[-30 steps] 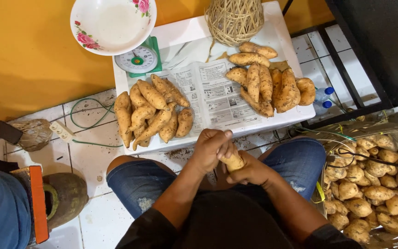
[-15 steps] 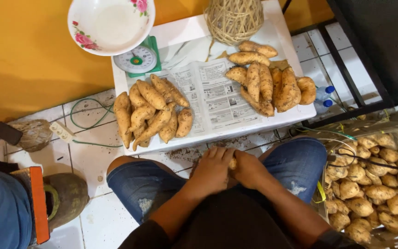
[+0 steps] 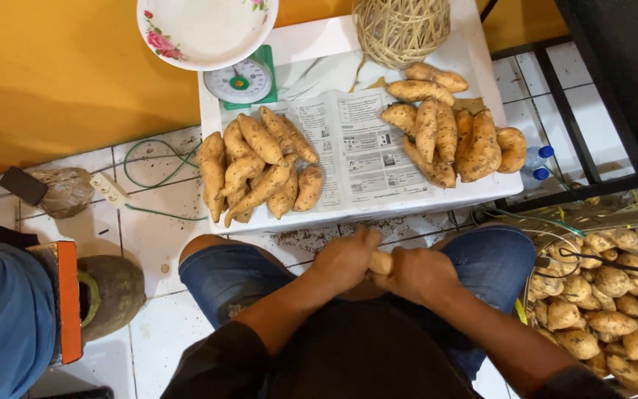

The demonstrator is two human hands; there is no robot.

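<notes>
Pale orange sweet potato (image 3: 380, 261) sat low over the person's lap, between the knees, clamped from both ends. Left hand (image 3: 342, 260) was curled over one end, fingers closed round it; right hand (image 3: 416, 273) wrapped the other end, fist tight. Only a short bit of the tuber showed between the hands.

Looked to me like a rub or twist to clean it. To do that well: keep the grip near the ends, turn the hands against each other, work over the floor so dirt falls clear of the table.

Just ahead, the white table (image 3: 481, 66) carried a spread newspaper (image 3: 367, 148), with one pile of sweet potatoes on the left (image 3: 260, 174) and another on the right (image 3: 448, 133). Green kitchen scale (image 3: 241, 80) with a floral bowl (image 3: 204, 29) stood at the back, wicker ball (image 3: 402, 29) beside it. Wire basket of rounder tubers (image 3: 614, 303) sat by the right knee. Dirt crumbs lay on the floor tiles (image 3: 149, 236).
</notes>
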